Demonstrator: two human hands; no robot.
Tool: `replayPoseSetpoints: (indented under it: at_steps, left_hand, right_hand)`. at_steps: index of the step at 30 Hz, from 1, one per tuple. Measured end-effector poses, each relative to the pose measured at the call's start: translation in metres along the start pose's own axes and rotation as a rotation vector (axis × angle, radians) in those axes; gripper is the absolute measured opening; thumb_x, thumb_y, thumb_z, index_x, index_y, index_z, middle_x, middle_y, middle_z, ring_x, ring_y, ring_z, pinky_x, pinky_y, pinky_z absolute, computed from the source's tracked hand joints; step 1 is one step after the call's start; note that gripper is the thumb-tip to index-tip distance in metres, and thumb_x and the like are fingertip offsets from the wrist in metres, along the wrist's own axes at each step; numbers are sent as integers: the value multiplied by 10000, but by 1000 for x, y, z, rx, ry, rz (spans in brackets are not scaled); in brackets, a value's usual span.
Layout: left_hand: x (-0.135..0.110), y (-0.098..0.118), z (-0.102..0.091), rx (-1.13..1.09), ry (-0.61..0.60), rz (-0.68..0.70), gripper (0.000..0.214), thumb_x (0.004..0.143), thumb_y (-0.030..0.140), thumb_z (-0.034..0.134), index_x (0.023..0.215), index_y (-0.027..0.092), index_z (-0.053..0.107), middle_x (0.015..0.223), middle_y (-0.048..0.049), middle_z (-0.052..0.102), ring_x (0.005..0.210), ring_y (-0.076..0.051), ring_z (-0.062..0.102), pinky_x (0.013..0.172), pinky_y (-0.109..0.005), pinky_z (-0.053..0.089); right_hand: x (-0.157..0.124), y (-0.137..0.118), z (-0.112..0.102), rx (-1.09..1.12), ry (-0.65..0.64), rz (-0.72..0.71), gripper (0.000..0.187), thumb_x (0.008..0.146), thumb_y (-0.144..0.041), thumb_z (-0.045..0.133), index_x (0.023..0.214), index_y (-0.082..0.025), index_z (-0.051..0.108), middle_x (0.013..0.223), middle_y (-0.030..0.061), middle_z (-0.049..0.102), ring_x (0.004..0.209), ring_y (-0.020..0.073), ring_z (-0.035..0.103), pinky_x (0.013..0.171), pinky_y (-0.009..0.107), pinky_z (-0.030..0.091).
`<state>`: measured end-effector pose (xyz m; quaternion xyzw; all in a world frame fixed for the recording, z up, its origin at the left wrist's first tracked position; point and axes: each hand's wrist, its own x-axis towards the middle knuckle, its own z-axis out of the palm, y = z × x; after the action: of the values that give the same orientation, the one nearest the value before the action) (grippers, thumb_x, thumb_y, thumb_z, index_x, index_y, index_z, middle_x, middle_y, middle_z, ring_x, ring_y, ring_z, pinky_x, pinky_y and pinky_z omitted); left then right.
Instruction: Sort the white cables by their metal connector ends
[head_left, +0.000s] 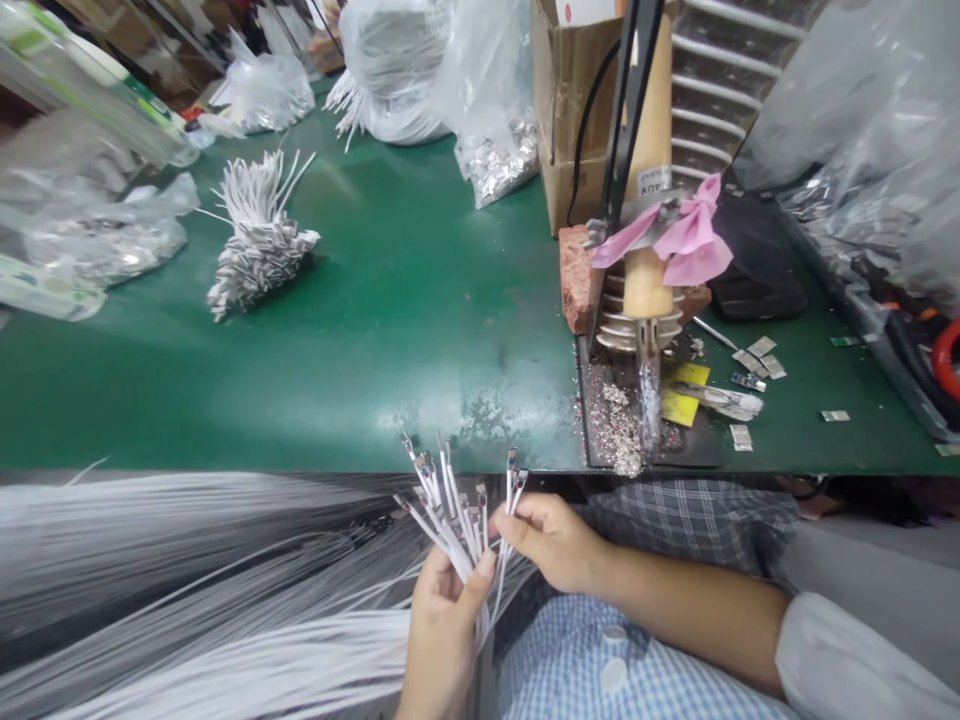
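Note:
A bunch of white cables (456, 520) with small metal connectors on their tips fans upward out of my left hand (448, 610), whose fingers are wrapped round it. To its right, my right hand (551, 540) pinches a few cables near their ends, apart from the main bunch. Both hands are over my lap, just in front of the table edge. The long white cables (225, 640) trail away to the left below the table. Fingers hide part of the bunch's lower portion.
On the green table (390, 300), a soldering iron (651, 330) with a pink cloth tie (694, 240) points down beside a brick (576, 278). Solder bits lie under its tip. A pile of cable ends (259, 255), metal parts in a bag (499, 160) and a cardboard box (574, 120) stand farther back.

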<state>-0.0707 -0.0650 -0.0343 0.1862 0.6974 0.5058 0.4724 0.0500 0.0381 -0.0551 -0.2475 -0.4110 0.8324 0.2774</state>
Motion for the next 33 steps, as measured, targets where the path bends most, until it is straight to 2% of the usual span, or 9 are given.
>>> replayPoseSetpoints:
  at_steps: [6,12,16,21,25,29,33]
  left_hand:
    - [0,4,6,-16,45,4,425,717,326,797,1110,231,667,1024,-37,693,998,-172,612,920,-225,453]
    - [1,7,9,-41,-5,-22,454,666,318,829,1076,200,673,1001,-81,701,998,-251,640,896,-309,500]
    - [0,7,8,-20,-2,-5,408,676,323,821,1042,205,683,998,-77,705,996,-251,643,905,-317,497]
    - [0,9,8,19,-62,-37,380,681,308,817,1021,192,692,1005,-83,709,968,-230,642,879,-289,499]
    - [-1,7,7,28,19,-15,288,656,330,832,861,176,699,840,-43,700,804,-175,631,772,-236,501]
    - [0,4,5,17,141,0,332,609,361,857,809,169,674,740,-7,645,706,-141,585,686,-207,475]
    - [0,1,4,33,110,-20,343,597,367,860,795,160,671,734,-20,646,699,-152,584,673,-219,473]
  right_hand:
    - [1,4,0,39,4,3,398,813,-513,614,756,-119,600,722,34,586,693,158,524,674,280,437]
    - [0,-2,1,36,13,114,317,714,-419,684,702,-136,544,658,3,517,600,118,453,576,241,398]
    - [0,-6,2,65,14,122,303,679,-390,703,715,-147,524,656,-9,507,602,116,460,601,244,415]
    - [-1,-4,2,62,-18,76,261,741,-374,678,758,-141,561,690,5,538,619,125,477,621,255,425]
    - [-2,-2,-2,25,-21,15,254,806,-366,599,716,-141,524,655,-2,497,592,115,443,578,241,393]
    - [-2,-1,-4,-22,20,29,238,784,-365,594,741,-153,495,655,-9,485,587,118,451,582,248,397]
    - [-2,-2,-5,-103,78,24,212,773,-359,589,738,-160,524,652,-11,515,599,124,495,603,250,415]
